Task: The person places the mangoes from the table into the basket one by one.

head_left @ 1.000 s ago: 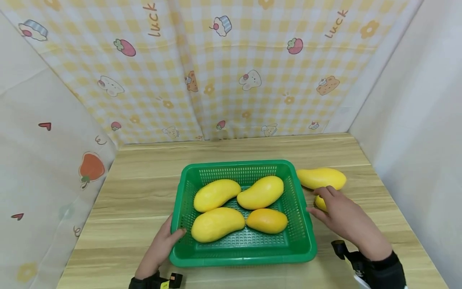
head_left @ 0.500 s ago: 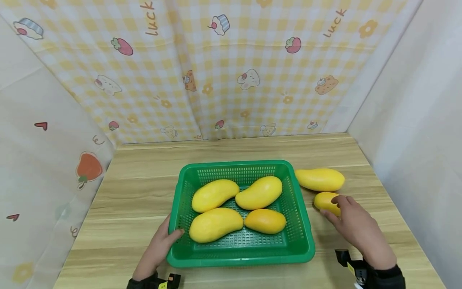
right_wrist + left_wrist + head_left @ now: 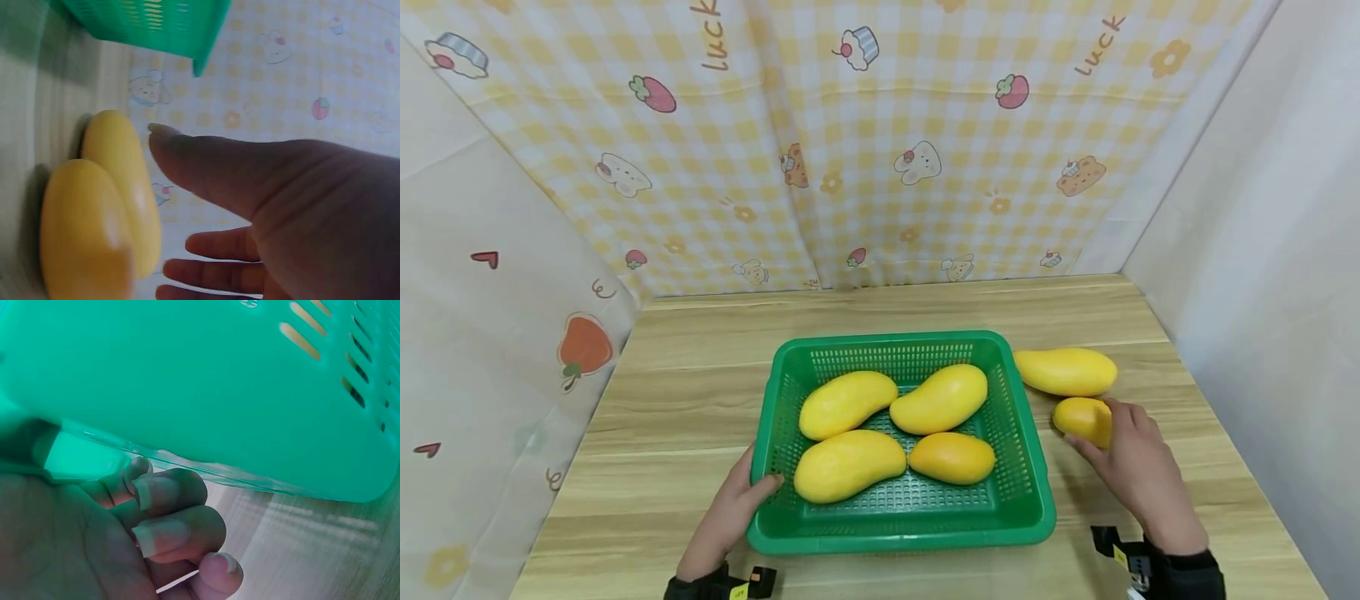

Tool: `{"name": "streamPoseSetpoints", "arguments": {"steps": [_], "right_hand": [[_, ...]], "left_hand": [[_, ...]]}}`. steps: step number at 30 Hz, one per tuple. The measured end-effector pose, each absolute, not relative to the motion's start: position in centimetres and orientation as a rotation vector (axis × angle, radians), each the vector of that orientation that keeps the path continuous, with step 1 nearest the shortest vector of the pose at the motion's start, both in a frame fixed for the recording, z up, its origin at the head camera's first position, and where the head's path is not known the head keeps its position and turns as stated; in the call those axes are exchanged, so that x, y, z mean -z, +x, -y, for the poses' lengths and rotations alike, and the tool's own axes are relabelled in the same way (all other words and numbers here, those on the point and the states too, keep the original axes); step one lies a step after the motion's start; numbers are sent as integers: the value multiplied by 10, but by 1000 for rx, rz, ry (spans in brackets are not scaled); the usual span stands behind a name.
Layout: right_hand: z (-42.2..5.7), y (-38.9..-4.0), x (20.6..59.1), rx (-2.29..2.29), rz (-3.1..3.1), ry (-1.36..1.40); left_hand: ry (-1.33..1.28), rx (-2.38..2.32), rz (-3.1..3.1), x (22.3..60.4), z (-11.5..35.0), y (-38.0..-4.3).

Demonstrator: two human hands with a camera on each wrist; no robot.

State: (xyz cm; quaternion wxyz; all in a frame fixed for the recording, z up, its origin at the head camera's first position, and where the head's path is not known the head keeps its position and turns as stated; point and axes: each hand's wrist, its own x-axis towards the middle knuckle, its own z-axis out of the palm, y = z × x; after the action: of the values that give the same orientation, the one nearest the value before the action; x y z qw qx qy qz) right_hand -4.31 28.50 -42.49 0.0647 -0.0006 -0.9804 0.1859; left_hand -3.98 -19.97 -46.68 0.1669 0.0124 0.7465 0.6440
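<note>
A green plastic basket (image 3: 901, 543) sits mid-table with several yellow mangoes (image 3: 850, 467) lying in it. My left hand (image 3: 730, 512) grips its left rim, thumb over the edge and fingers curled outside, as the left wrist view shows the fingers (image 3: 181, 531) beside the basket wall (image 3: 162, 381). Right of the basket, my right hand (image 3: 1142, 471) hovers at a smaller mango (image 3: 1081, 419), covering its right end. In the right wrist view, thumb and fingers are spread apart, with a gap to that mango (image 3: 84, 231).
Another long mango (image 3: 1066, 372) lies just behind the smaller one, close to the basket's right side. The wooden table (image 3: 692, 375) is bounded by a checked cloth (image 3: 865, 167) at the back and pale cloths at both sides.
My right hand has moved off to the right and uncovered more of the smaller mango, then turned slightly over its right end. The left hand keeps its hold on the basket.
</note>
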Motion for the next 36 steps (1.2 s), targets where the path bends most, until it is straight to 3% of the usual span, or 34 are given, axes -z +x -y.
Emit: {"name": "streamPoseSetpoints", "arguments": {"steps": [36], "right_hand": [[-304, -68, 454, -601, 3050, -38]], "left_hand": [[9, -1820, -2137, 465, 200, -39]]}}
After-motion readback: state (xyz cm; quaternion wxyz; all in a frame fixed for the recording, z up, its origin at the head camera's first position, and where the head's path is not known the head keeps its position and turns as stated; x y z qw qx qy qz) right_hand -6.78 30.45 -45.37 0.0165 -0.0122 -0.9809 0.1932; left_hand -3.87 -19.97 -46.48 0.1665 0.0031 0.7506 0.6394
